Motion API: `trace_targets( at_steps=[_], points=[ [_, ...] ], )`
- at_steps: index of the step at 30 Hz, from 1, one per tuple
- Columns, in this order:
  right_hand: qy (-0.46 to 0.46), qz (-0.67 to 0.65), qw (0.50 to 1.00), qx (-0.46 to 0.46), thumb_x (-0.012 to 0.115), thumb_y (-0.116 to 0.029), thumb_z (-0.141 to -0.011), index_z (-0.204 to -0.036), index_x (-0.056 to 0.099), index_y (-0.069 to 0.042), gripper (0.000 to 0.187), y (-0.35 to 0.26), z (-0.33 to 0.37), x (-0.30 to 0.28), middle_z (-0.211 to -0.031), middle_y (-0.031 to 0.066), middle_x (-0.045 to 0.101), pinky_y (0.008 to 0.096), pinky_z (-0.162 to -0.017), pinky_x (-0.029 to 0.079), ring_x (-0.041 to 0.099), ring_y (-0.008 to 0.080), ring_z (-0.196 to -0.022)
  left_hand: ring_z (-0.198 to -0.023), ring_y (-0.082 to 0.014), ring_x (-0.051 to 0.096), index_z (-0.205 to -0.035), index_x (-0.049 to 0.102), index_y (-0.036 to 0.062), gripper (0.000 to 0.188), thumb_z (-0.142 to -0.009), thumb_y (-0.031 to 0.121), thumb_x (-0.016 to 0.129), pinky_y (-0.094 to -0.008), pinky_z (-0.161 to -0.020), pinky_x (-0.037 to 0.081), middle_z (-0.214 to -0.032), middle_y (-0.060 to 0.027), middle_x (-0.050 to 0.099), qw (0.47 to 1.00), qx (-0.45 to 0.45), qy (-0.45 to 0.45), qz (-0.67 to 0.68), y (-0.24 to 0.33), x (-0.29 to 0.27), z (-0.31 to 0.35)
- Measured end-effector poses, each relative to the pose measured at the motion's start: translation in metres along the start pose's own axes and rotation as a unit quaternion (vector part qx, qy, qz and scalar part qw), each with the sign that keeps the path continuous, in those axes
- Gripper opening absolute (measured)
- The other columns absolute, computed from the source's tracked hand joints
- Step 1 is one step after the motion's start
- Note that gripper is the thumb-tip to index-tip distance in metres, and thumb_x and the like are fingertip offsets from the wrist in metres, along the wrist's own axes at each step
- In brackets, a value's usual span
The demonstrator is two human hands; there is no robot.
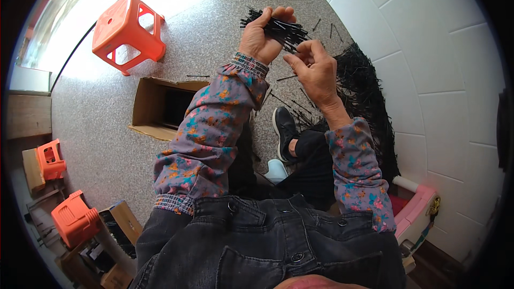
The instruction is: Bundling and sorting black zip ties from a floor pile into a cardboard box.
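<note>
A bundle of thin black plastic sticks [284, 32] with thicker ends lies across the palm of my left hand [259, 40], whose thumb and fingers are closed around it. Close to the bundle's right end is my right hand [317, 72], thumb and forefinger brought together in a pinch. Whatever is between those fingertips is too small to make out. Beside my right forearm a large heap of similar black sticks [367, 91] runs along the wall. Several loose sticks [300, 106] are scattered over the speckled floor.
An open cardboard box [147, 104], dark inside, stands left of my left forearm. There is an orange plastic stool [115, 24] at the far left, with smaller orange stools [75, 218] nearer. White tiled wall [423, 69] bounds the right. My shoe [285, 128] rests below my hands.
</note>
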State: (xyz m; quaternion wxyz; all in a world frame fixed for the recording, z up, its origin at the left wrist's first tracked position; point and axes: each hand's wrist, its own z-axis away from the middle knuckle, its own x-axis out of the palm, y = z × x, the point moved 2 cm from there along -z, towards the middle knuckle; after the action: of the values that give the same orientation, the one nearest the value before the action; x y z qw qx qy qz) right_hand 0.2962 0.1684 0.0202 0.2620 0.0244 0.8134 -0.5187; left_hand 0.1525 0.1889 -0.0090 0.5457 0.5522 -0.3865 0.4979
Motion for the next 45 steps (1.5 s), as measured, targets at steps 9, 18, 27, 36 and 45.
trace_targets(
  at_steps=[9, 18, 27, 36, 45],
  points=[
    [-0.006, -0.012, 0.996, -0.093, 0.066, -0.003, -0.079, -0.078, 0.054, -0.002, 0.012, -0.002, -0.001, 0.000, -0.061, 0.0009, 0.057, 0.0187, -0.044, 0.042, 0.053, 0.0040, -0.051, -0.102, -0.0317, 0.056, -0.093, 0.054, 0.0019, 0.015, -0.092, 0.016, 0.049, -0.0475, -0.095, 0.042, -0.102, -0.0170, 0.062, 1.000, -0.003, -0.001, -0.013, -0.002, -0.002, -0.002],
    [-0.040, -0.285, 0.945, 0.154, 0.060, -0.002, -0.077, -0.069, 0.048, -0.006, 0.015, -0.011, -0.014, -0.048, -0.052, -0.0008, 0.046, 0.0183, -0.032, 0.028, 0.037, 0.0040, -0.037, -0.096, -0.0314, 0.058, -0.095, 0.052, 0.0010, 0.018, -0.094, 0.017, 0.045, -0.0453, -0.092, 0.045, -0.092, -0.0145, 0.061, 0.998, -0.001, 0.061, 0.020, 0.001, 0.003, 0.002],
    [-0.196, -0.402, 0.857, 0.255, 0.054, -0.002, -0.075, -0.068, 0.044, -0.008, 0.014, 0.008, -0.021, -0.089, -0.048, -0.0027, 0.036, 0.0199, -0.029, 0.022, 0.026, 0.0037, -0.033, -0.093, -0.0292, 0.061, -0.109, 0.047, -0.0025, 0.027, -0.095, 0.020, 0.041, -0.0406, -0.084, 0.051, -0.096, -0.0158, 0.061, 0.939, -0.265, -0.074, -0.207, -0.015, 0.017, 0.014],
    [-0.131, -0.303, 0.903, 0.273, 0.057, -0.004, -0.075, -0.071, 0.052, -0.007, 0.007, 0.022, -0.027, -0.078, -0.053, -0.0033, 0.043, 0.0195, -0.031, 0.026, 0.033, 0.0032, -0.036, -0.078, -0.0259, 0.064, -0.114, 0.046, -0.0048, 0.031, -0.094, 0.019, 0.043, -0.0356, -0.067, 0.055, -0.089, -0.0165, 0.062, 0.839, -0.446, -0.177, -0.255, -0.035, 0.021, 0.033],
    [-0.006, -0.306, 0.948, 0.087, 0.045, -0.045, -0.092, -0.110, 0.058, -0.001, 0.049, 0.032, -0.035, -0.067, -0.100, 0.0091, 0.062, 0.0264, -0.075, 0.047, 0.059, 0.0156, -0.093, -0.068, -0.0226, 0.062, -0.113, 0.048, -0.0044, 0.029, -0.092, 0.016, 0.048, -0.0334, -0.062, 0.053, -0.078, -0.0101, 0.060, 0.848, -0.423, -0.151, -0.282, -0.043, 0.023, 0.036]
  ],
)
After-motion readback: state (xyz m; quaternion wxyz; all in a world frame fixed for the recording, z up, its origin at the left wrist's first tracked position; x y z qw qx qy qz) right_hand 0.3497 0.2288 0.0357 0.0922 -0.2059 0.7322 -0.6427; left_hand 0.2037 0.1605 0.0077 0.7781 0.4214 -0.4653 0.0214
